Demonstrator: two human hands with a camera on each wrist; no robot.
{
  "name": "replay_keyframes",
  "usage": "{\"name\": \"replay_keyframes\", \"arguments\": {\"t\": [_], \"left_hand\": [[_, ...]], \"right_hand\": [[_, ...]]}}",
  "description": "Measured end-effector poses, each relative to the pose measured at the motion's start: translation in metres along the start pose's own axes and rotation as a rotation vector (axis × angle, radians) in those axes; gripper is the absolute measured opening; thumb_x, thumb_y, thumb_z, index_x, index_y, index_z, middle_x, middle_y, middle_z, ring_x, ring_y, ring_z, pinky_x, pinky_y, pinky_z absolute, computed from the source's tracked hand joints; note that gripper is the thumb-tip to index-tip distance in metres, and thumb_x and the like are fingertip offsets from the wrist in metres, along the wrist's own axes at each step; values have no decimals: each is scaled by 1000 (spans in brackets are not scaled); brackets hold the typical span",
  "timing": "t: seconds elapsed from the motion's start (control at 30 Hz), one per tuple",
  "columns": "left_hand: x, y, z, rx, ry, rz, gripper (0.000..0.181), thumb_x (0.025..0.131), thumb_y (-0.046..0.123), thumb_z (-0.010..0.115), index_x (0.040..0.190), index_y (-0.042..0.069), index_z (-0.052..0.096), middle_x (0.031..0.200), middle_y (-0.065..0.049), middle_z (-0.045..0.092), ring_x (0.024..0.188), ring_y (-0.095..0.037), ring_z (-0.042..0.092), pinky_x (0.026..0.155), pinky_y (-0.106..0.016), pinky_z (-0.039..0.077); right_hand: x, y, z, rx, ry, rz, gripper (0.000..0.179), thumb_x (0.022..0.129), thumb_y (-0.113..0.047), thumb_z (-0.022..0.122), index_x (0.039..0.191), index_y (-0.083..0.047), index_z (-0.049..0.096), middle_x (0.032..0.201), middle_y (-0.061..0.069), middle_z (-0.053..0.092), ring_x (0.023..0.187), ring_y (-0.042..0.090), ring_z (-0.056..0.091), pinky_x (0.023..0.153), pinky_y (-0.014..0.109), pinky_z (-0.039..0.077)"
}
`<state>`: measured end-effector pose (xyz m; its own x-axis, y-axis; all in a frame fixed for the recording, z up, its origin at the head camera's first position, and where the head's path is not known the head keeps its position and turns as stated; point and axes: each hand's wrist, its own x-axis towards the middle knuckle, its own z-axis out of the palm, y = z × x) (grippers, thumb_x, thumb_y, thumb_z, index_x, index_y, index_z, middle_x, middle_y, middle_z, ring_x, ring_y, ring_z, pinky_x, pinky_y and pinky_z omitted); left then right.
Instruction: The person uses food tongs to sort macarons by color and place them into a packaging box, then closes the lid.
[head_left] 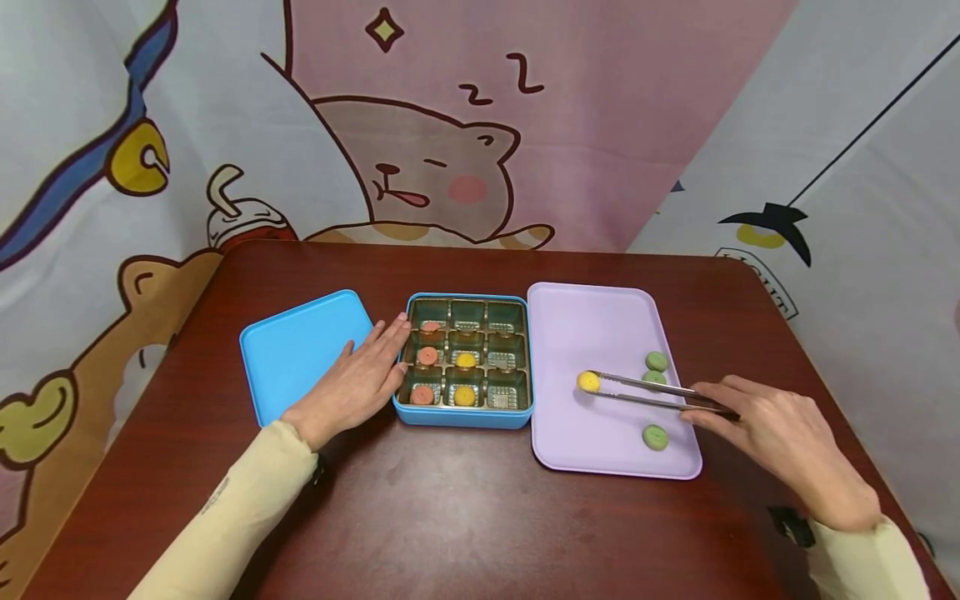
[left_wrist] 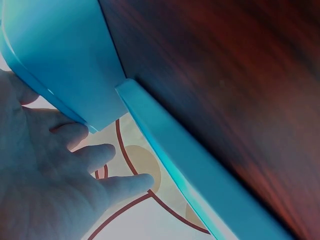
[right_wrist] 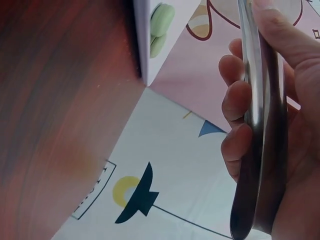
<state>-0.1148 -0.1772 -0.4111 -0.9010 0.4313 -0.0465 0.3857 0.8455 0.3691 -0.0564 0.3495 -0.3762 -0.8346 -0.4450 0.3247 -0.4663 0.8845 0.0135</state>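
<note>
My right hand (head_left: 780,433) grips metal tongs (right_wrist: 260,125), fingers curled round the handles in the right wrist view. Between the tong tips is a yellow macaron-like disc (head_left: 588,382), above the lilac tray (head_left: 585,325). Several green discs (head_left: 656,437) lie on the tray's right side. With fingers extended, my left hand (head_left: 356,379) rests against the left edge of the blue box (head_left: 461,419). Inside, a gold divided insert holds pink discs (head_left: 422,394) down the left column and yellow discs (head_left: 465,396) in the middle column's centre and near compartments.
A blue lid (head_left: 300,350) lies left of the box, partly under my left hand and forearm. The box and tray stand side by side on a dark brown wooden table (head_left: 450,500). A cartoon-printed cloth (head_left: 600,125) hangs behind the table.
</note>
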Motion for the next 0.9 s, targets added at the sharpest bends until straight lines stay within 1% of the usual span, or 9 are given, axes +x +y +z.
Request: {"name": "replay_keyframes", "arguments": {"t": [0.13, 0.23, 0.33, 0.47, 0.53, 0.6, 0.7, 0.77, 0.9], "left_hand": [[0, 0, 1, 0, -2, 1, 63, 113, 35, 37, 167, 10, 17, 173, -4, 11, 158, -35, 13, 117, -71, 19], [0, -1, 1, 0, -4, 2, 63, 113, 36, 36, 167, 10, 17, 173, -4, 10, 158, -35, 13, 117, -71, 19], [0, -1, 1, 1, -2, 4, 63, 113, 36, 36, 167, 10, 18, 173, -4, 11, 158, -36, 13, 117, -71, 19], [0, -1, 2, -2, -2, 3, 63, 113, 36, 36, 167, 9, 18, 173, -4, 11, 158, -36, 13, 117, -71, 19], [0, -1, 2, -6, -3, 2, 63, 113, 37, 36, 167, 9, 18, 173, -4, 11, 158, -36, 13, 117, -71, 19], [0, -1, 1, -8, -4, 2, 63, 112, 37, 36, 167, 9, 18, 173, -4, 11, 158, -36, 13, 117, -71, 19], [0, -1, 1, -6, -2, 1, 63, 112, 36, 36, 167, 9, 18, 173, -4, 11, 158, -36, 13, 117, -71, 19], [0, 0, 1, -3, -2, 0, 63, 112, 36, 36, 167, 9, 18, 173, -5, 11, 158, -36, 14, 117, -71, 19], [0, -1, 1, 0, -3, 0, 63, 112, 35, 36, 167, 9, 18, 173, -5, 11, 158, -35, 14, 117, -71, 19]], "right_hand": [[7, -4, 1, 24, 28, -18, 72, 89, -77, 54, 101, -11, 81, 79, -3, 68, 51, 1, 38, 40, 21, 29], [12, -8, 1, 37, 33, -18, 85, 91, -82, 36, 101, -11, 81, 79, -4, 68, 52, 1, 38, 40, 21, 29], [16, -12, 2, 46, 36, -20, 80, 92, -80, 40, 101, -11, 81, 77, -7, 66, 52, 0, 38, 41, 21, 30], [21, -15, 2, 46, 50, -34, 50, 84, -57, 79, 102, -11, 82, 77, -7, 65, 53, 0, 39, 42, 21, 31], [23, -17, 3, 44, 59, -41, 44, 79, -48, 86, 103, -11, 82, 77, -6, 65, 53, 0, 39, 42, 21, 31], [26, -19, 4, 49, 70, -42, 49, 84, -56, 80, 104, -11, 82, 76, -6, 64, 52, 0, 37, 42, 21, 30], [31, -23, 5, 64, 86, -37, 69, 93, -73, 54, 104, -11, 82, 71, -9, 59, 51, 1, 34, 42, 21, 28], [34, -27, 6, 75, 98, -28, 79, 93, -77, 40, 103, -11, 82, 69, -10, 56, 51, 1, 33, 43, 21, 28], [39, -32, 6, 85, 121, -28, 81, 94, -78, 39, 102, -10, 82, 68, -10, 54, 52, 2, 34, 43, 22, 29]]}}
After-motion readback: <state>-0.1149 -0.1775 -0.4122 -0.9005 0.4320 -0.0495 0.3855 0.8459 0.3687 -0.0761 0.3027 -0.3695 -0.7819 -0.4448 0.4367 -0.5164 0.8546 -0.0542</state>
